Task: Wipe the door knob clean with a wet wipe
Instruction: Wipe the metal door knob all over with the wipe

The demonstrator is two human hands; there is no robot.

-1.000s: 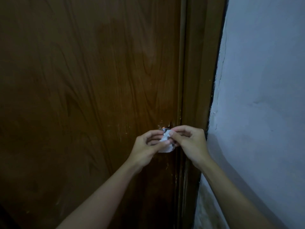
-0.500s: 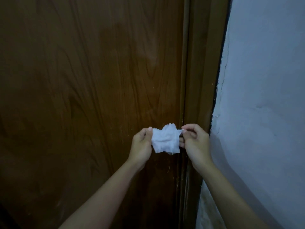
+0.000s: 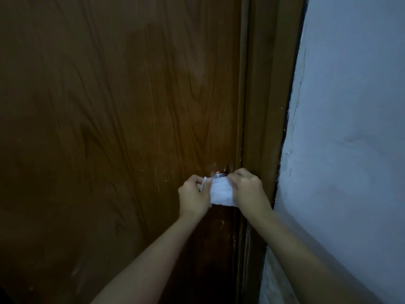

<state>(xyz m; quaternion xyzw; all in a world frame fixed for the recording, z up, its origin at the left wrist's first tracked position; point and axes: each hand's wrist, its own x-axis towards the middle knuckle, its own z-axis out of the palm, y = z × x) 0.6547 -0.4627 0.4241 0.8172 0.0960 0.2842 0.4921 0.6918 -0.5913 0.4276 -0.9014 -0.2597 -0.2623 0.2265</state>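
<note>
A white wet wipe point(image 3: 221, 192) is stretched flat between my two hands in front of the door knob. My left hand point(image 3: 194, 198) pinches the wipe's left edge, and my right hand point(image 3: 248, 190) pinches its right edge. Only the top rim of the metal door knob point(image 3: 218, 175) shows above the wipe; the rest of it is hidden behind the cloth. The knob sits near the right edge of a dark brown wooden door point(image 3: 120, 128).
The brown door frame point(image 3: 265, 106) runs vertically just right of the knob. A pale blue-white wall point(image 3: 350, 139) fills the right side, close to my right forearm. The light is dim.
One second ago the wipe was bunched small between my fingertips. I pulled it open between both hands, and now it is spread lower, covering most of the knob.
</note>
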